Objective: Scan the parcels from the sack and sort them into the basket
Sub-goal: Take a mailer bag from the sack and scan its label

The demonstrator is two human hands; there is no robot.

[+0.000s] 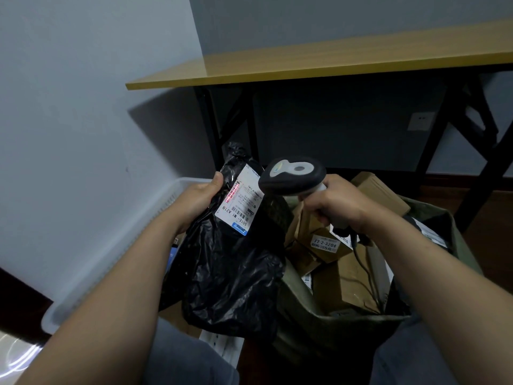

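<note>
Head view, reading from the left: we see the white basket along the wall, its rim passing under the left forearm. The left hand grips the upper edge of a black parcel, thumb on top, and holds it up between the basket and the sack. The parcel's white label faces up towards the camera, and a red line of light lies across the label's upper barcode.

Just right of the label the scanner points down at it, near but apart from it as far as we can tell. The right hand is wrapped round the scanner's handle, and its cord trails down into the green sack. The sack stands open with brown boxes inside.

We judge the scan of this parcel to be the step in hand. Once it reads, the left hand must carry the limp parcel left and lower it into the basket. The scanner should be kept clear, and after that the sack offers the next box.
</note>
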